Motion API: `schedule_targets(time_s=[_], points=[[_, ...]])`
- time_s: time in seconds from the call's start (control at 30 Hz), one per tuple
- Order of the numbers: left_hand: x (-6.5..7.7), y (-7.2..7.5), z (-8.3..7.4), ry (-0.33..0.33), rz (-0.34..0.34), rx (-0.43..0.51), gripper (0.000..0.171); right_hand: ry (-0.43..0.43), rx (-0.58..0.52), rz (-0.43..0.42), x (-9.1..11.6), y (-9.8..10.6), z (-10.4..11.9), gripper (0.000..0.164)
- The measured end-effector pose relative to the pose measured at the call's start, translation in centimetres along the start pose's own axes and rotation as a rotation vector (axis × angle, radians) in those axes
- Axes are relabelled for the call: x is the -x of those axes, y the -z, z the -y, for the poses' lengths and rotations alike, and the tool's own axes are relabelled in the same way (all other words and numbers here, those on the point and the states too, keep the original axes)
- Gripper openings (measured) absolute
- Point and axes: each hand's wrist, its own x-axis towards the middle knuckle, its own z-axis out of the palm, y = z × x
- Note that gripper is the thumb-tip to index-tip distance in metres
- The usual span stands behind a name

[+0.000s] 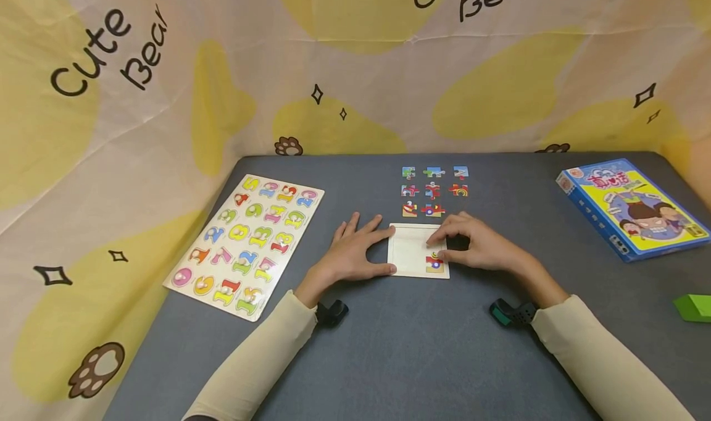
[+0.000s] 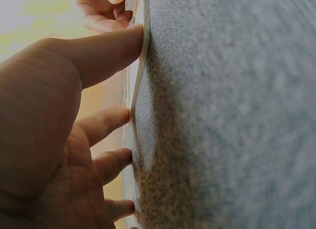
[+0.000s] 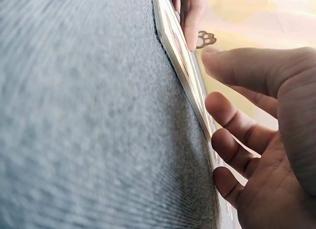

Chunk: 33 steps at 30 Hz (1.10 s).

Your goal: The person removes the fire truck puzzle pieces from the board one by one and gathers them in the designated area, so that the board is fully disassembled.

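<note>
A small white puzzle tray (image 1: 408,248) lies on the dark grey table. One jigsaw piece (image 1: 434,265), red and yellow, sits in its lower right corner. My left hand (image 1: 355,254) spreads its fingers at the tray's left side, with the thumb and index fingertips touching that edge. From the right, my right hand (image 1: 472,242) reaches over the tray, thumb tip close by the piece and index finger bent above it. In the right wrist view, the right thumb (image 3: 247,66) stands apart from the loosely bent fingers, with nothing visible between them.
Several loose jigsaw pieces (image 1: 432,191) lie in rows beyond the tray. On the left is a number board (image 1: 224,266) with colourful numerals. A blue and yellow box (image 1: 633,211) lies at the back right, and a green block (image 1: 694,308) at the right edge. A patterned curtain (image 1: 355,69) hangs behind.
</note>
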Motion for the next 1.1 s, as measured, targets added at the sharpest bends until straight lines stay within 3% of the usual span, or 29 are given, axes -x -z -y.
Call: schedule_targets(time_s=[0.43, 1.1], points=[[0.00, 0.00, 0.02, 0.008, -0.003, -0.002, 0.080, -0.020, 0.051, 0.125, 0.15, -0.28, 0.70, 0.034], [-0.01, 0.04, -0.11, 0.003, -0.014, -0.008, 0.078, -0.025, 0.044, 0.141, 0.36, -0.35, 0.73, 0.037]])
